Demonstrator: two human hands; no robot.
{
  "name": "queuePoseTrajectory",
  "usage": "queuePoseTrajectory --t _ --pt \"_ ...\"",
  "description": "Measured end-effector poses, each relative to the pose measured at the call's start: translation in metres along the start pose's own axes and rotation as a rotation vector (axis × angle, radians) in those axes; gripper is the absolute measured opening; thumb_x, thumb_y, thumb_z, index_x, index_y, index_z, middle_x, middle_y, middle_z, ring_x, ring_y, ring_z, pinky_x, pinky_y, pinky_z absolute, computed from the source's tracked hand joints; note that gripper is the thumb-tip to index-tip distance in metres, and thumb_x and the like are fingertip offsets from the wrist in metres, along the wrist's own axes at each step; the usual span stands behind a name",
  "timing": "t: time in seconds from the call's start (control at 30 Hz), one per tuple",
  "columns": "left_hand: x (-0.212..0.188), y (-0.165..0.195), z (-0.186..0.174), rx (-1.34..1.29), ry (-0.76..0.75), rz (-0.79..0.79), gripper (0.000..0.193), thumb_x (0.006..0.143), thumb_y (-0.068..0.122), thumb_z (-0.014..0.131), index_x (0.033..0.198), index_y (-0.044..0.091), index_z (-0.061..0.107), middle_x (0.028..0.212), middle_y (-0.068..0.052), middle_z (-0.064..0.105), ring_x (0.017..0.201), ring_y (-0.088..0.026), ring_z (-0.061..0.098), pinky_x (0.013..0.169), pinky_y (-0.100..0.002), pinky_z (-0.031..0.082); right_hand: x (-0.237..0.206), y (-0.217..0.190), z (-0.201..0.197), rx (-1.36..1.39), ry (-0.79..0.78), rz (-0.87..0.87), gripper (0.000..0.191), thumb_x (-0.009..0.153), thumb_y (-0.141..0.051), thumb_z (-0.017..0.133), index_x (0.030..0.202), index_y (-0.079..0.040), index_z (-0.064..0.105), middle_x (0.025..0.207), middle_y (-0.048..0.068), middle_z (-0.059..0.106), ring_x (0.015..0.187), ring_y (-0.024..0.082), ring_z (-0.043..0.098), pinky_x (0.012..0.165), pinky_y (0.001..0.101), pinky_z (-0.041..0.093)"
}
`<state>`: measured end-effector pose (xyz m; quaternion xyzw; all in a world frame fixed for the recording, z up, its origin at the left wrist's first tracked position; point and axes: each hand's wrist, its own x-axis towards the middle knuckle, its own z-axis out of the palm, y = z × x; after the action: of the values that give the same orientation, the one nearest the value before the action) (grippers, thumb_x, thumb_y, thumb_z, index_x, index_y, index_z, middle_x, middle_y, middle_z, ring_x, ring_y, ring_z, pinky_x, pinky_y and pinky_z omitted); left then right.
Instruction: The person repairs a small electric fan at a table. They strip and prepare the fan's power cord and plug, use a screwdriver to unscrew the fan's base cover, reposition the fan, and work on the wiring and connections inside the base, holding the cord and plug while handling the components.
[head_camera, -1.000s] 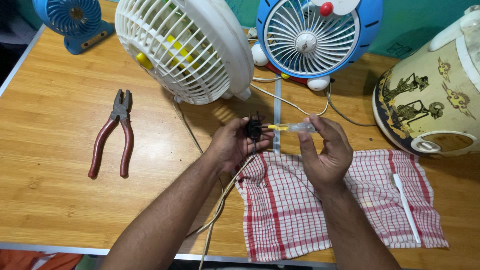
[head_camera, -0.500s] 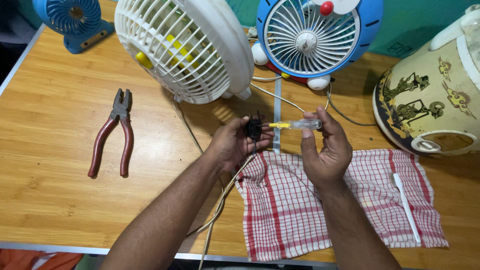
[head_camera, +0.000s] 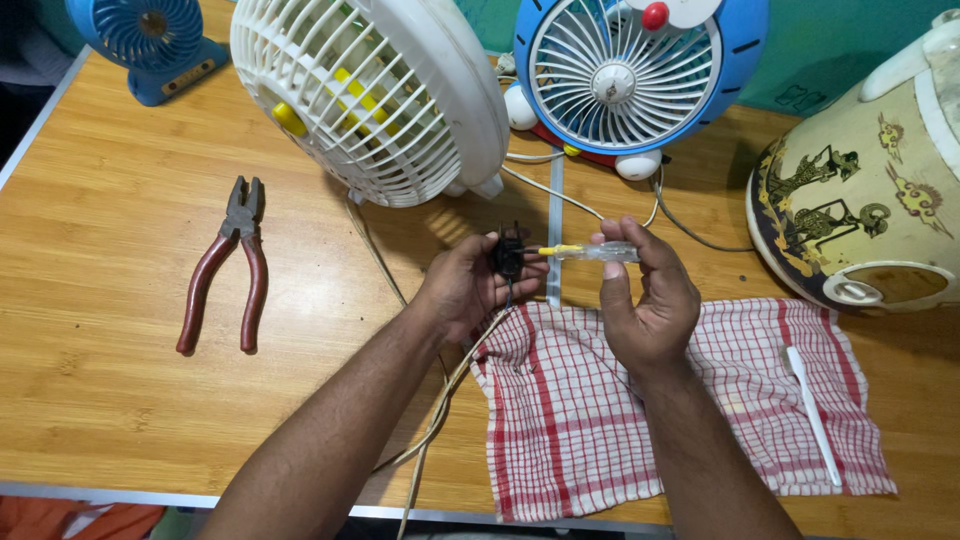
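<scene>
A black plug (head_camera: 507, 256) is pinched in the closed fingers of the left hand (head_camera: 470, 285) above the wooden table (head_camera: 100, 400), a clear-handled screwdriver (head_camera: 590, 252) is gripped by the right hand (head_camera: 645, 300) with its tip set against the plug, which seems not yet opened, beside the checked cloth (head_camera: 560, 420)

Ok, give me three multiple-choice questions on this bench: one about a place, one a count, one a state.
1. Where do the pliers lie?
A. On the cloth
B. On bare table, left of the hands
C. Under the blue fan

2. How many fans show?
A. Two
B. Three
C. Four

3. What does the right hand hold?
A. A clear-handled screwdriver
B. A spoon
C. Nothing

Answers: 1 B, the pliers rest on wood well left of the left hand. 2 B, a white fan and two blue ones. 3 A, the screwdriver points at the black plug in the left hand.
</scene>
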<state>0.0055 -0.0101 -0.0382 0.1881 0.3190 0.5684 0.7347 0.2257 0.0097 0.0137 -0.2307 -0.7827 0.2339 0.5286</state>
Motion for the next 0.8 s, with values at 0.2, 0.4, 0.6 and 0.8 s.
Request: queuePoseTrajectory --t 0.2,0.4,0.6,0.8 --pt "0.001 -0.002 -0.002 -0.001 0.020 0.005 0.051 0.109 0.030 0.025 0.133 -0.008 0.049 0.116 -0.024 0.069 0.106 -0.026 0.072 0.094 -0.037 0.062 0.002 -0.003 -0.003 -0.158 0.008 -0.010 0.042 0.103 0.001 0.069 0.143 -0.003 0.059 0.123 0.015 0.067 0.117 0.022 0.069 0.103 0.0345 0.060" --pt "0.003 -0.002 -0.003 -0.020 -0.026 0.013 0.053 0.109 0.031 0.026 0.134 -0.010 0.048 0.117 -0.024 0.069 0.105 -0.026 0.071 0.094 -0.037 0.062 0.001 -0.003 -0.002 -0.013 -0.005 0.018 0.042 0.108 -0.007 0.062 0.149 -0.004 0.053 0.133 0.015 0.066 0.123 0.020 0.069 0.108 0.0333 0.059" --pt "-0.001 0.000 0.001 -0.006 0.020 -0.007 0.053 0.109 0.031 0.025 0.135 -0.010 0.048 0.117 -0.025 0.068 0.105 -0.026 0.072 0.093 -0.036 0.062 -0.002 0.007 -0.004 -0.194 -0.011 -0.023 0.045 0.103 -0.005 0.073 0.146 -0.008 0.059 0.124 0.013 0.068 0.114 0.019 0.069 0.096 0.0310 0.063" --pt "-0.003 0.002 0.004 -0.006 0.014 -0.001 0.052 0.109 0.030 0.025 0.136 -0.009 0.047 0.119 -0.024 0.068 0.105 -0.025 0.072 0.093 -0.036 0.062 -0.002 0.006 0.000 0.094 -0.001 0.029 0.058 0.109 -0.006 0.064 0.160 -0.003 0.035 0.140 0.015 0.064 0.126 0.021 0.068 0.108 0.0335 0.059"
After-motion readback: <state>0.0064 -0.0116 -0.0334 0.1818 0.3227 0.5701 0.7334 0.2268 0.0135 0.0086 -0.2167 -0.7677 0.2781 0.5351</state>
